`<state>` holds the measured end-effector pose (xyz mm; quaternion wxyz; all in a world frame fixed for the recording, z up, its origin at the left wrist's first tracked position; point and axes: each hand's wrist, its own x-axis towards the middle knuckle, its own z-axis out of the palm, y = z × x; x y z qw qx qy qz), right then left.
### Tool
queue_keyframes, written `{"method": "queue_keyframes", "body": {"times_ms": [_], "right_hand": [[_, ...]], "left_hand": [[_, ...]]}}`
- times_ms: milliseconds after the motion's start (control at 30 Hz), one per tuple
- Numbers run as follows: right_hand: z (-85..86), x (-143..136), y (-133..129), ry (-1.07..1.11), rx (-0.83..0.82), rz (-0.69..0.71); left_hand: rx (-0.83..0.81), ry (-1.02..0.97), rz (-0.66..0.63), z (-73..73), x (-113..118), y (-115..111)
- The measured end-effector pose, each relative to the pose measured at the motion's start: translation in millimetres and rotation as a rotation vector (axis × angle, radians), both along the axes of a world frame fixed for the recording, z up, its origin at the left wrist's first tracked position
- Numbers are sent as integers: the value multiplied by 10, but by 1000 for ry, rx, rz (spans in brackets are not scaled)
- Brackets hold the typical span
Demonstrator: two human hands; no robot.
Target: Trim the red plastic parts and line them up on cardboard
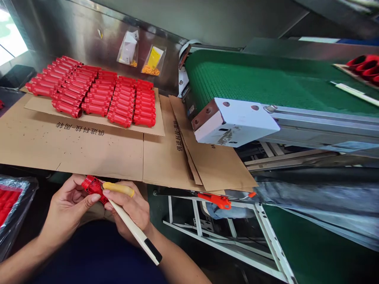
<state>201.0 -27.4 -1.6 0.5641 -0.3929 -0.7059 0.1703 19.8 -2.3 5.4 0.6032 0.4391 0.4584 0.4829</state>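
Note:
My left hand (65, 207) is closed on a red ribbed plastic sleeve (91, 184), pinching it between thumb and fingers above my lap, close to the cardboard's front edge. My right hand (133, 207) grips a long white pen-like tool (132, 225) with a black band near its rear end. The tool's tip meets or lies very near the sleeve and is hidden by the fingers. A yellow finger cot (120, 189) covers one right-hand finger. Several rows of similar red sleeves (94, 92) lie on a cardboard sheet (151, 130) ahead of my hands.
A green conveyor belt (260, 79) runs off to the right, with more red sleeves (365, 67) and a white stick (358, 92) on it. Two small bags (154, 61) lie at the back. An orange-handled tool (214, 200) sits below the cardboard. A plastic-lined bin (22, 185) stands left.

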Motion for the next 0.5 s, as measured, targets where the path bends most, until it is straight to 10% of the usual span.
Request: {"method": "queue_keyframes", "body": {"times_ms": [500], "right_hand": [[-22,-87,-45,-5,19,-62]], "left_hand": [[33,44,54,3,33,-11]]}}
